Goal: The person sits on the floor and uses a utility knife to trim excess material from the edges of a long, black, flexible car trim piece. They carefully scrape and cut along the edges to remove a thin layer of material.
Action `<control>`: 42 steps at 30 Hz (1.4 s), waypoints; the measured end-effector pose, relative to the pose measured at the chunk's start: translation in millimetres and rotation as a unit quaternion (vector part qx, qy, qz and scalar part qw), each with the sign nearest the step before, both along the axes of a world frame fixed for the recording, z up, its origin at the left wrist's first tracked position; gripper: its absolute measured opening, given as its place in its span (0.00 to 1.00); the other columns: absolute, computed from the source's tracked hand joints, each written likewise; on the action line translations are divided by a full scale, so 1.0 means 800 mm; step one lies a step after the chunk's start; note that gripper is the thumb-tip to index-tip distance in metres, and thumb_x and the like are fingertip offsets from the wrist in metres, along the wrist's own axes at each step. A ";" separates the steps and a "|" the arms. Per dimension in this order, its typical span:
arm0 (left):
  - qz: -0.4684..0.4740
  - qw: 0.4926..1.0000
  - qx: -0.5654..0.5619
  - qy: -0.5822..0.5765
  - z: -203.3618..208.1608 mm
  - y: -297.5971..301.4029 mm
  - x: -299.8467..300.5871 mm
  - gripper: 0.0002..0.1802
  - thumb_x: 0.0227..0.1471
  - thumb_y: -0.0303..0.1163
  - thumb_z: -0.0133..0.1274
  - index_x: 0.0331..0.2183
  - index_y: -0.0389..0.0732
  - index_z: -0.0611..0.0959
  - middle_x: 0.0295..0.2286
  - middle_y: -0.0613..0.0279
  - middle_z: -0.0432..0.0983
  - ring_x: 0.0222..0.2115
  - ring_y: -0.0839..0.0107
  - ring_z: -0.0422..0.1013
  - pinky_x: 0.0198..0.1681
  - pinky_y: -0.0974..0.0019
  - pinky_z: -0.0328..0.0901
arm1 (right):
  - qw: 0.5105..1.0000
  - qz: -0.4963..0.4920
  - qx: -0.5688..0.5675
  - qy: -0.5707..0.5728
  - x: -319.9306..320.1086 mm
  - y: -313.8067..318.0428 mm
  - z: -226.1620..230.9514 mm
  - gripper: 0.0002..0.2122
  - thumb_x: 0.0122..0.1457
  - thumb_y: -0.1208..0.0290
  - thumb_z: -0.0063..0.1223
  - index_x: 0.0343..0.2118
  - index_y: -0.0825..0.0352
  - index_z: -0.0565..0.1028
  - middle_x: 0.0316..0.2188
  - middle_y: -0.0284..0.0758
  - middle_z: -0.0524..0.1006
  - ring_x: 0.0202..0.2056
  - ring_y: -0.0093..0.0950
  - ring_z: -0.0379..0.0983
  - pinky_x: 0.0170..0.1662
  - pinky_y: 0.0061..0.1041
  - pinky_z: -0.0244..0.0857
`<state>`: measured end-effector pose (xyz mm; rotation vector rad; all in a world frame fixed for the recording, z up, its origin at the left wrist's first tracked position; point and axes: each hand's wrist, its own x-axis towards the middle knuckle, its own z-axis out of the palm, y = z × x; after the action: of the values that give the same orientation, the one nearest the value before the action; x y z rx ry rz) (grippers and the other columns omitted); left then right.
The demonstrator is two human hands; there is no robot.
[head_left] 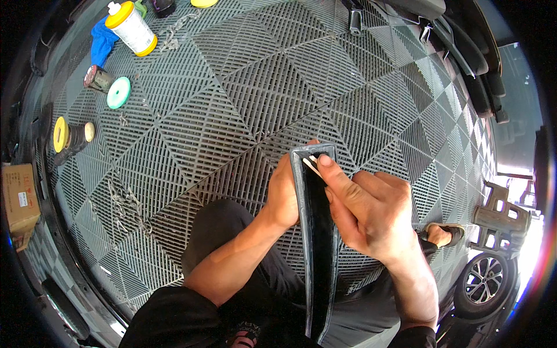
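Left hand (282, 194) gripping long glossy black panel (319, 243) by left edge, right hand (368, 209) pinching thin white stick (312, 167) at panel's far end, panel lengthwise between forearms (239, 256) above lap (365, 318), grey slatted floor (270, 95) below, 1 white-and-yellow bottle (132, 30) upper left

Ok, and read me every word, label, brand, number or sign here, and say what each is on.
White and yellow bottle: print too small to read.
Cardboard box: red marking and a white label, both too small to read.
Black shirt: pale lettering, creased and blurred, not clear enough to quote.
No other text can be made out.
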<state>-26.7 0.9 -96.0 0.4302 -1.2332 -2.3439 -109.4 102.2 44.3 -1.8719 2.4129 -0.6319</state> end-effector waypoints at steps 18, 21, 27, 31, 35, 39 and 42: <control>-0.030 0.996 -0.016 -0.081 -0.003 -0.004 0.006 0.21 0.62 0.47 0.44 0.38 0.37 0.78 0.32 0.56 0.75 0.32 0.64 0.72 0.38 0.63 0.69 | 0.999 0.014 -0.035 0.008 0.007 0.002 -0.012 0.26 0.44 0.80 0.62 0.52 0.71 0.77 0.14 0.28 0.66 0.12 0.24 0.59 0.18 0.27 0.56; -0.036 0.997 -0.007 -0.068 0.003 -0.005 0.006 0.21 0.62 0.47 0.44 0.38 0.37 0.78 0.32 0.56 0.76 0.32 0.65 0.72 0.37 0.63 0.69 | 0.999 0.023 -0.023 0.006 0.006 0.005 -0.011 0.25 0.45 0.80 0.62 0.51 0.71 0.77 0.14 0.28 0.66 0.12 0.24 0.60 0.18 0.26 0.56; -0.040 0.997 -0.015 -0.058 0.011 -0.007 0.005 0.24 0.61 0.49 0.44 0.36 0.35 0.79 0.30 0.57 0.75 0.30 0.66 0.72 0.35 0.63 0.69 | 0.999 0.025 -0.037 0.015 0.005 0.005 -0.015 0.26 0.45 0.80 0.63 0.52 0.73 0.76 0.14 0.27 0.65 0.11 0.24 0.59 0.18 0.26 0.57; -0.057 0.995 -0.024 -0.074 0.009 -0.010 0.007 0.25 0.59 0.51 0.46 0.35 0.36 0.79 0.29 0.58 0.75 0.29 0.67 0.72 0.33 0.64 0.69 | 0.999 0.038 -0.022 0.022 0.010 0.013 -0.015 0.26 0.46 0.81 0.63 0.53 0.73 0.75 0.14 0.27 0.65 0.11 0.24 0.59 0.18 0.27 0.56; -0.043 0.997 0.052 -0.041 0.002 -0.005 0.005 0.25 0.59 0.50 0.46 0.35 0.36 0.79 0.29 0.58 0.76 0.29 0.67 0.72 0.34 0.65 0.69 | 0.999 0.034 -0.035 0.004 0.008 0.014 -0.019 0.27 0.45 0.81 0.63 0.53 0.73 0.75 0.14 0.27 0.65 0.11 0.24 0.58 0.17 0.27 0.56; -0.019 0.997 0.054 -0.055 0.000 -0.001 0.007 0.23 0.60 0.48 0.46 0.37 0.35 0.80 0.30 0.57 0.77 0.30 0.66 0.73 0.35 0.65 0.69 | 0.999 0.015 -0.043 -0.024 0.010 0.012 -0.016 0.26 0.45 0.82 0.62 0.52 0.71 0.76 0.13 0.28 0.65 0.11 0.25 0.59 0.17 0.27 0.55; -0.058 0.991 0.119 0.022 0.006 -0.006 0.004 0.23 0.60 0.47 0.47 0.37 0.34 0.81 0.31 0.57 0.77 0.31 0.65 0.74 0.37 0.64 0.70 | 0.998 0.009 -0.046 -0.039 0.010 0.017 -0.012 0.24 0.46 0.83 0.61 0.51 0.70 0.77 0.12 0.29 0.65 0.11 0.25 0.59 0.17 0.27 0.56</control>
<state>-23.7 -4.1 -90.8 0.3896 -0.9849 -2.5977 -101.5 115.6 35.0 -1.8616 2.3547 -0.8124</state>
